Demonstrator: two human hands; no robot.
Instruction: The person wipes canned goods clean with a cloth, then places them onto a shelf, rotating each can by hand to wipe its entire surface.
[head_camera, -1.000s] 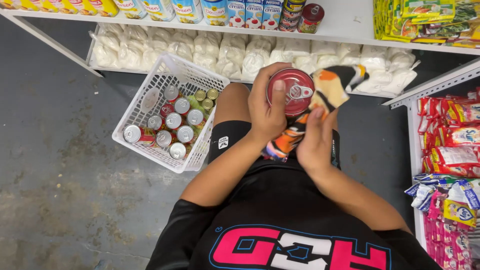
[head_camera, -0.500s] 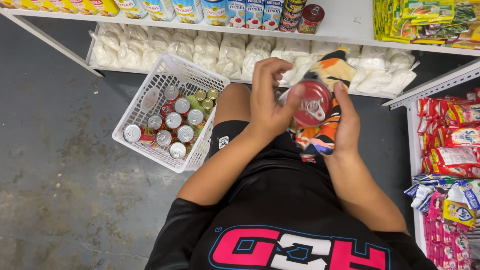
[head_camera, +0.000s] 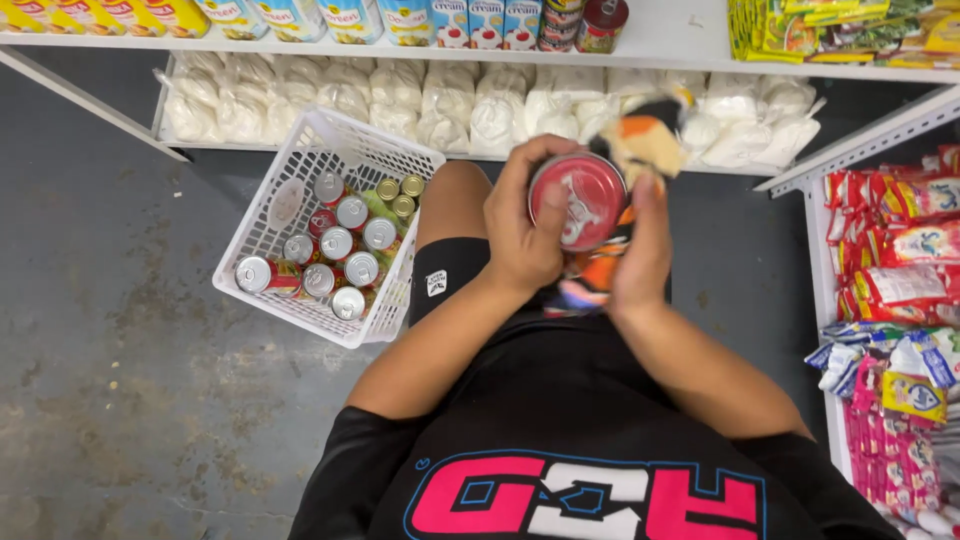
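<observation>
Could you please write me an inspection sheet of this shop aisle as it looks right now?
Surface: grey concrete floor, stained and scuffed.
Job's things: round red metal can held end-on above the lap; orange, black and cream cloth against it.
Clutter: white plastic basket on the floor, holding upright cans.
Grippers: left hand wrapped round the can, right hand pressing the cloth to its side.
Cables: nothing seen.
Surroundings: white shelves with cartons above, clear bags of white goods beneath, coloured packets on the right.
</observation>
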